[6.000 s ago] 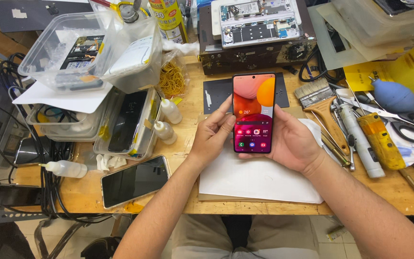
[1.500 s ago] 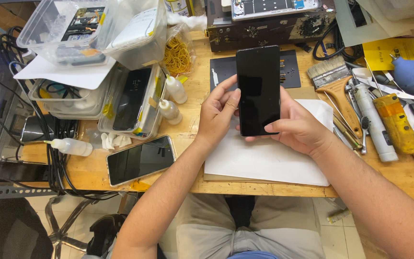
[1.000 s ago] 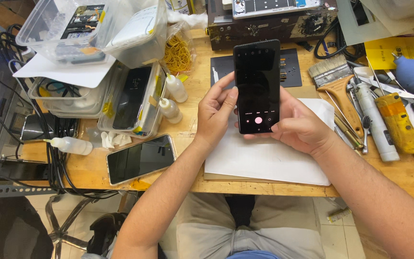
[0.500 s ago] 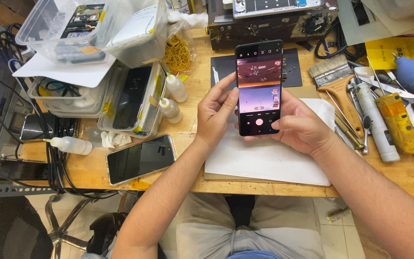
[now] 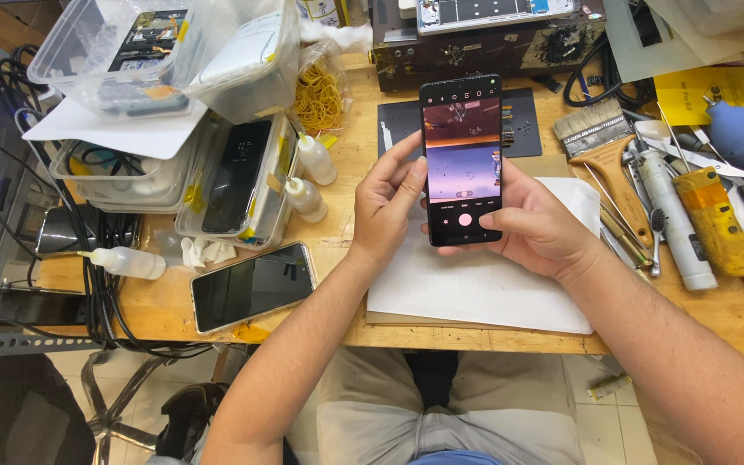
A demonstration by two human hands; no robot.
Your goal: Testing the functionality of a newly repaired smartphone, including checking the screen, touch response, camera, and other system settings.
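I see two smartphones: one lit smartphone [image 5: 462, 159] that I hold upright above the white paper sheet [image 5: 475, 280], and one dark smartphone [image 5: 254, 285] lying on the wooden bench [image 5: 337, 258]. My left hand [image 5: 389, 202] grips its left edge, my right hand [image 5: 531, 224] supports it from behind, thumb on the screen. Three small white squeeze bottles [image 5: 313, 159] stand nearby

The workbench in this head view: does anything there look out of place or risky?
The second phone lies askew at the table's front edge, its corner near the drop. The held phone looks intact.
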